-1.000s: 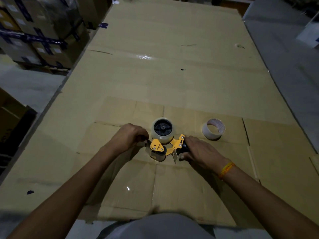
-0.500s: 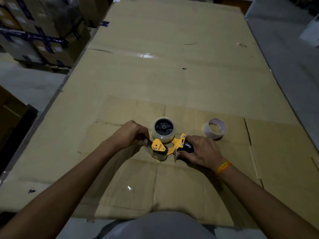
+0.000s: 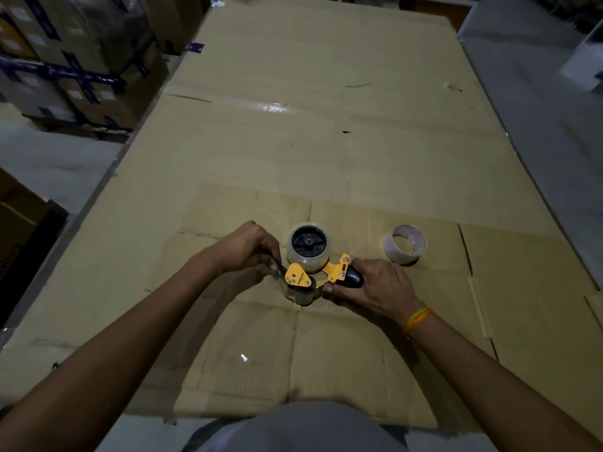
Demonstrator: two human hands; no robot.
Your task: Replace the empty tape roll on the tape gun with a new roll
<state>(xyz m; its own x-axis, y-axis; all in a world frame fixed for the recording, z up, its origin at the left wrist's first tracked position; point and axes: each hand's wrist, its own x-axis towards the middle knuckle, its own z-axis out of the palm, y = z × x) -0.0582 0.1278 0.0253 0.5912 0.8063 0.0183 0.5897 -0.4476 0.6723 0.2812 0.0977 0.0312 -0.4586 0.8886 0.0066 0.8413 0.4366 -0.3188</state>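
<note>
Your right hand [image 3: 380, 287] is wrapped around the black handle of the tape gun [image 3: 321, 277], its grip clenched on it, just below the middle of the frame. The gun lies on its side on the cardboard-covered counter [image 3: 326, 141], its yellow frame facing up. The new roll [image 3: 308, 247] of clear tape sits on the gun's black hub, at the end of the gun nearest the upper part of the frame.

Your left hand [image 3: 246, 247] is just left of the gun's front end, fingers curled and pinched together on what looks like the loose end of the tape beside the yellow plate; the strip itself is too faint to make out clearly, so you cannot tell for sure what that grip holds. An orange band [image 3: 417, 318] circles your right wrist.

The empty tape roll [image 3: 404, 244], a bare whitish core, stands on the counter to the right of the gun, near your right hand but apart from it. A flattened cardboard sheet [image 3: 293, 347] lies under the gun and both hands. Stacked boxes [image 3: 71, 60] strapped with dark tape fill the upper left of the frame, off the counter.
</note>
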